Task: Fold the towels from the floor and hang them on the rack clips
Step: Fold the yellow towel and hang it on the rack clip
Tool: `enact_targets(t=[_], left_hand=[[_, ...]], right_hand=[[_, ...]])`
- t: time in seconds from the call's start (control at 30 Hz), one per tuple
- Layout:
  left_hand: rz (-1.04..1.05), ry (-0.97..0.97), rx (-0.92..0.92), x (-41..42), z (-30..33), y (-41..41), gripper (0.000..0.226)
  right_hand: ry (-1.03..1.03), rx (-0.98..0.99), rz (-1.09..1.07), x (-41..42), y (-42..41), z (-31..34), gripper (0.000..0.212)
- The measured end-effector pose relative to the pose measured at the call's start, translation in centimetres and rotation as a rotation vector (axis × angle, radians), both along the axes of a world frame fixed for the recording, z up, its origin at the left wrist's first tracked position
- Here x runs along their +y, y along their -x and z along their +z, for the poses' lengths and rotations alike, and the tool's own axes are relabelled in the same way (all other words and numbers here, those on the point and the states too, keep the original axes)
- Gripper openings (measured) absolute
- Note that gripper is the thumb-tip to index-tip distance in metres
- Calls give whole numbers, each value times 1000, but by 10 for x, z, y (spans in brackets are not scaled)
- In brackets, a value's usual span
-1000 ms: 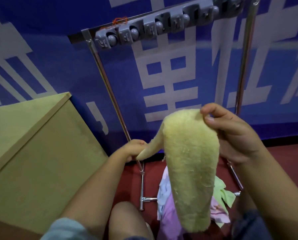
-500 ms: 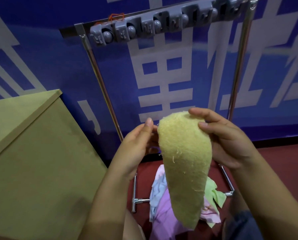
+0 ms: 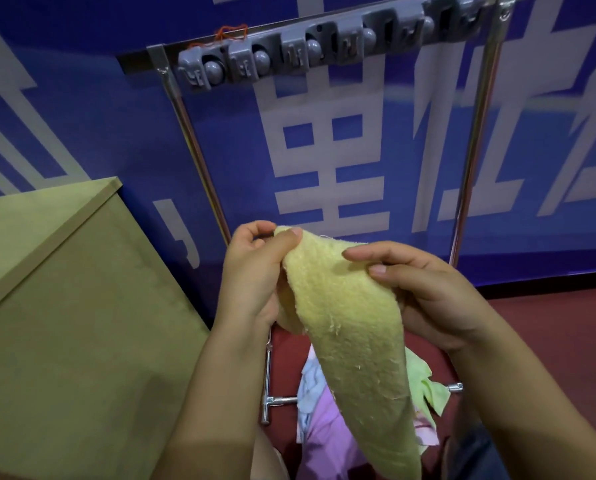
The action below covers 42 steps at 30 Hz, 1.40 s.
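Note:
A fluffy yellow towel [image 3: 352,341] hangs folded lengthwise in front of me, its tail reaching the bottom of the view. My left hand [image 3: 255,278] pinches its upper left corner between thumb and fingers. My right hand [image 3: 424,292] grips the top edge on the right, fingers curled over the cloth. Above stands the metal rack with a grey strip of clips [image 3: 310,50] along its top bar; no towel hangs from any clip in view. More towels [image 3: 321,420], pink, light blue and green, lie heaped on the red floor between the rack's feet.
A tan box or cabinet [image 3: 68,323] fills the left side, close to the rack's left pole [image 3: 196,157]. A blue banner with white characters [image 3: 324,150] backs the rack. The right pole [image 3: 476,133] rises beyond my right hand. My knee shows at the bottom.
My left hand rose from low beside the towel and now pinches its top left corner. The towel's top has spread wider between both hands. The view has tilted slightly.

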<state>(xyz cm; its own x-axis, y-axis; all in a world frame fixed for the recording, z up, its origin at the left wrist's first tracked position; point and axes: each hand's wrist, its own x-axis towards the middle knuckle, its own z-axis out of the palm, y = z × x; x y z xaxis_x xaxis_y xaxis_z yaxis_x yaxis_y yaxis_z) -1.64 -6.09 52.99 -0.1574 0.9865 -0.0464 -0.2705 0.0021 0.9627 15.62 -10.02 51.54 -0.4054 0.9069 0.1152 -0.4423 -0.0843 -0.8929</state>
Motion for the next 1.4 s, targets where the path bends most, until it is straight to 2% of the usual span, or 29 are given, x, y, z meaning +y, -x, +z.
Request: enact_targets(t=[0.1,0.2,0.27,0.37,0.5,0.63,0.77,0.83,0.93,1.03,1.13,1.27,1.4], left_hand=[[-31,67,-37,1,-5,1,17],[-126,34,-118,-11,-12,5,47],[-180,-45,-79,-19,-16,9,63],[-252,-162,2,-26,-16,12,54],[-255,-266,67,-30,-4,11,62],[-230,-335,68,-34,10,6,54],[-188,-405,76,-33,28,-2,45],[-175,-416,106,-31,35,-4,40],[-167,-404,160,-25,40,-3,37],[-169,-398,211,-21,40,2,38],[-160,-398,198,-19,40,12,37],[-122,-404,154,-16,39,29,38],[-115,-429,156,-15,43,36,36]], right_hand=[[56,82,-37,5,9,0,34],[94,234,-77,10,14,0,34],[104,310,-84,13,15,2,35],[108,379,-72,16,19,6,35],[58,402,-76,16,18,12,34],[-63,277,-57,13,9,18,40],[-203,11,-52,15,3,10,58],[-226,-7,-53,12,4,7,61],[-294,-2,-165,7,4,12,60],[-394,-80,-251,8,8,21,53],[-439,-118,-200,12,14,27,47],[-471,-189,-99,14,25,37,52],[-539,-313,-145,17,32,45,56]])
